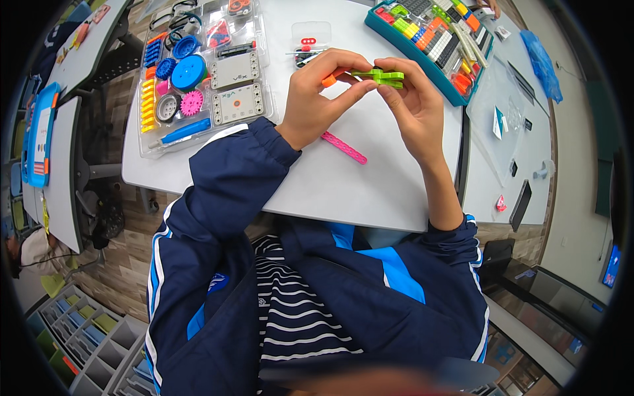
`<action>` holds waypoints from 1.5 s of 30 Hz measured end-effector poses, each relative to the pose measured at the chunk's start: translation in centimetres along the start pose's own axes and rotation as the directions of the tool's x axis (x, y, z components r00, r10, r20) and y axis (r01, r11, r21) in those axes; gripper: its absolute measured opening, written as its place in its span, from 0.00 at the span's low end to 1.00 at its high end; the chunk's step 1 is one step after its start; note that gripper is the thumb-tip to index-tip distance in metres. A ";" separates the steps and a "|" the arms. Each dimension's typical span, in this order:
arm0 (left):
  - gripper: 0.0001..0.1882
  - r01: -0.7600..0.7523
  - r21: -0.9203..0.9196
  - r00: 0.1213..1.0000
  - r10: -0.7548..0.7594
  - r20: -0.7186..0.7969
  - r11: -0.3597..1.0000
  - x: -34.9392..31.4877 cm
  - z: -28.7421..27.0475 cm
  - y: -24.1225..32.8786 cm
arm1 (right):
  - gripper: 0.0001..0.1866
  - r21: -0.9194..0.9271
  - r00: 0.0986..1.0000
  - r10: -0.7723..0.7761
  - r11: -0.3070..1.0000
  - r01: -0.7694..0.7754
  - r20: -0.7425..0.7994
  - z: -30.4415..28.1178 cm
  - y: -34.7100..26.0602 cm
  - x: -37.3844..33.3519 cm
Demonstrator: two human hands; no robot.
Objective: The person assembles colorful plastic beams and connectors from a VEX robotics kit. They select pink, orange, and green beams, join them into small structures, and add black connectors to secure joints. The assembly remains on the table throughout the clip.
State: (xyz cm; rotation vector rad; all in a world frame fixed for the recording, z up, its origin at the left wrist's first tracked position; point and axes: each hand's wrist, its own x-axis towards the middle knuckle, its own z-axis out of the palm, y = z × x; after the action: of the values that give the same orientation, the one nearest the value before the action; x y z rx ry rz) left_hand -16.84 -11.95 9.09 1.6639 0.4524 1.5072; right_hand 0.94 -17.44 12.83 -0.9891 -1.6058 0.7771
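Above the white table, both my hands hold one light green plastic building piece (388,76). My left hand (316,99) pinches its left end between thumb and forefinger. An orange piece (329,80) shows by that hand's curled fingers; whether it is gripped there I cannot tell. On the other side, my right hand (417,109) closes thumb and fingertips on the green piece, near a small dark part at its top. A pink perforated beam (345,148) lies on the table below my hands.
At the left is a clear parts tray (150,146) with wheels, gears and grey blocks. A small clear box (312,30) of parts stands beyond my hands. At the back right, a teal bin (456,99) holds coloured bricks. A blue plastic bag (541,66) lies farther right.
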 end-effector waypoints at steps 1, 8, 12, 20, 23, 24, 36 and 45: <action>0.14 0.022 -0.011 1.000 -0.022 -0.001 1.000 0.0 0.0 0.0 | 0.18 -0.004 1.000 -0.002 1.000 0.002 0.004 -0.1 0.0 0.0; 0.14 0.006 0.038 1.000 -0.007 0.027 0.999 -0.2 0.0 -0.2 | 0.16 0.000 1.000 0.000 1.000 0.000 0.019 -0.1 -0.2 -0.2; 0.14 0.015 -0.004 1.000 -0.015 0.013 1.000 -0.4 0.1 -0.5 | 0.16 0.008 0.999 -0.006 1.000 0.006 0.031 0.0 -0.3 -0.1; 0.12 0.337 -0.231 0.941 -0.331 0.065 0.913 -0.7 0.5 0.1 | 0.15 -0.092 1.000 -0.001 0.996 0.001 -0.001 -0.7 0.8 0.2; 0.12 0.405 -0.299 0.914 -0.392 0.105 0.864 -0.7 0.8 -0.1 | 0.15 -0.083 0.999 0.025 0.996 -0.029 -0.047 -0.6 1.5 0.3; 0.13 0.433 -0.297 0.901 -0.417 0.118 0.851 -0.6 0.8 -0.3 | 0.15 -0.074 0.997 0.040 0.996 -0.045 -0.065 -0.6 1.7 0.4; 0.16 0.647 -0.337 0.755 -0.636 0.159 0.684 -0.5 0.1 -0.6 | 0.18 0.040 0.975 0.214 0.977 -0.211 -0.061 -1.6 2.0 0.3; 0.16 0.685 -0.340 0.717 -0.678 0.161 0.644 -0.4 -0.1 -0.7 | 0.20 0.059 0.963 0.267 0.963 -0.265 -0.043 -2.0 1.9 0.5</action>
State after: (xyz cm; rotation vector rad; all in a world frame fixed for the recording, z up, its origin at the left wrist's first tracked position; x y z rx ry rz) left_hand -16.84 -11.81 8.27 1.0109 0.6466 0.9176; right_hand 3.27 -16.11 11.87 -1.1926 -1.4178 0.9636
